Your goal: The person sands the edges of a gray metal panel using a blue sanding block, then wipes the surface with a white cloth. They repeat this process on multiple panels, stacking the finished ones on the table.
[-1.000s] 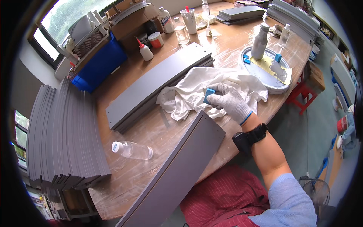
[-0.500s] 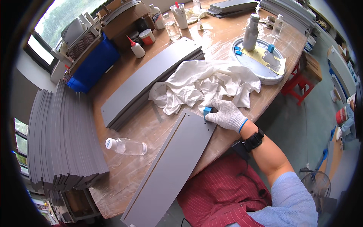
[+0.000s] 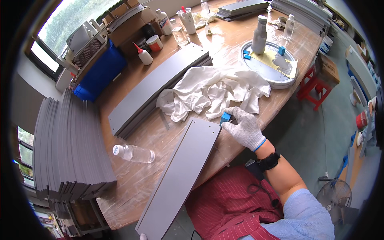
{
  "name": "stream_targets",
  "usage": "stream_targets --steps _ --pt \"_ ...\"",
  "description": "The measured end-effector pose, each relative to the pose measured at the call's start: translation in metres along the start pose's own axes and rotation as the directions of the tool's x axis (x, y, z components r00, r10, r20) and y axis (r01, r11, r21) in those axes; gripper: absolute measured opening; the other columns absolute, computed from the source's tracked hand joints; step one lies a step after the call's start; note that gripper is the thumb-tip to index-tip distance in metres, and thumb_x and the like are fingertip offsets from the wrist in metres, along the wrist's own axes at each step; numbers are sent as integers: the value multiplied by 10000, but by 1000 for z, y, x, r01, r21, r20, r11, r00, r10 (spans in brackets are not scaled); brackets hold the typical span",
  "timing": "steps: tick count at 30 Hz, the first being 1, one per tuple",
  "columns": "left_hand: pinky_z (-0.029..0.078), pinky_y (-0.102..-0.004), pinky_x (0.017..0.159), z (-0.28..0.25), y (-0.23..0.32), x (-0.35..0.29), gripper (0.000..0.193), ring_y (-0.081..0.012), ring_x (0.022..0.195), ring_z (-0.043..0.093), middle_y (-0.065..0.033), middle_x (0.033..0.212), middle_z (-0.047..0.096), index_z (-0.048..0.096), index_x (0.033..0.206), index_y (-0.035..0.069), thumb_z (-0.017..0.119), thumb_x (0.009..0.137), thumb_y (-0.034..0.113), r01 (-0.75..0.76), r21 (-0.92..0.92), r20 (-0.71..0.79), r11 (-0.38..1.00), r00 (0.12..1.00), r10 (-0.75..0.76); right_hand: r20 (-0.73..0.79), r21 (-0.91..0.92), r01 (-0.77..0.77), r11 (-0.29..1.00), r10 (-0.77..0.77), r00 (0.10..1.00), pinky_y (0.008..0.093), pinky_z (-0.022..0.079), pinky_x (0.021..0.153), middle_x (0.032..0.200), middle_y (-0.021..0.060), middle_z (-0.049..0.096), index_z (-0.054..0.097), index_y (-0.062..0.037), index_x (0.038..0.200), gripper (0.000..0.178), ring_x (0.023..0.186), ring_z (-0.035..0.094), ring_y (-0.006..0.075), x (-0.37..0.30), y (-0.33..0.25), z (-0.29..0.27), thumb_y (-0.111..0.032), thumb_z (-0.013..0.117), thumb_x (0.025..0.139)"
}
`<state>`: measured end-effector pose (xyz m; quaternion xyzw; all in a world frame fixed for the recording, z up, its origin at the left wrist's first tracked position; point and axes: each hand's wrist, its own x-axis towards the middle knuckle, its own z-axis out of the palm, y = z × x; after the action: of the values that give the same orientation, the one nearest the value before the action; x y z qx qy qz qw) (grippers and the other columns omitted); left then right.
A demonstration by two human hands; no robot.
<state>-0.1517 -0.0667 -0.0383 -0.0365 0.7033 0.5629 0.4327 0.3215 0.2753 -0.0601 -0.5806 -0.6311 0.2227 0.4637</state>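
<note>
My right hand (image 3: 245, 130), in a white knit glove with a blue cuff edge, pinches a small blue block (image 3: 225, 118) between thumb and fingers. It hovers beside the far right corner of a long grey panel (image 3: 178, 172), which has small holes at its far end and a groove along its left side. The panel slants across the table's front edge, its near end jutting past it. Only a gloved bit of my left hand (image 3: 143, 237) shows at the bottom, gripping the panel's near end. Just beyond the block lies a crumpled white cloth (image 3: 216, 90).
A clear bottle (image 3: 134, 153) lies on the table (image 3: 128, 188). Grey panels are stacked (image 3: 156, 88) behind it, with a tall stack (image 3: 72, 148) at left. At right, a round lid (image 3: 276, 83) carries a grey bottle (image 3: 259, 36) and blue blocks. A red stool (image 3: 316, 90) stands beyond.
My right hand with the blue block has come off the panel's corner, slightly right and nearer. The panel has tilted and looks narrower, its groove closer to the left edge.
</note>
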Motion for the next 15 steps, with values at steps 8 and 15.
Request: stream_targets --steps 8,15 --pt "502 -466 1041 -10 -6 7 488 -328 1239 595 -171 1366 609 502 1436 23 542 1031 293 25 -147 109 989 994 -9 -49 75 188 979 -185 982 410 574 756 984 175 690 645 -21 1137 377 865 693 350 -68 -39 37 -85 781 792" --pt "559 -426 940 10 -11 -16 438 -279 1084 666 -145 1222 661 551 1325 1 637 956 220 -164 -218 102 962 977 189 35 283 250 926 -270 962 357 600 705 937 152 697 644 -11 1135 389 803 723 280 -118 -89 49 -62 814 788"
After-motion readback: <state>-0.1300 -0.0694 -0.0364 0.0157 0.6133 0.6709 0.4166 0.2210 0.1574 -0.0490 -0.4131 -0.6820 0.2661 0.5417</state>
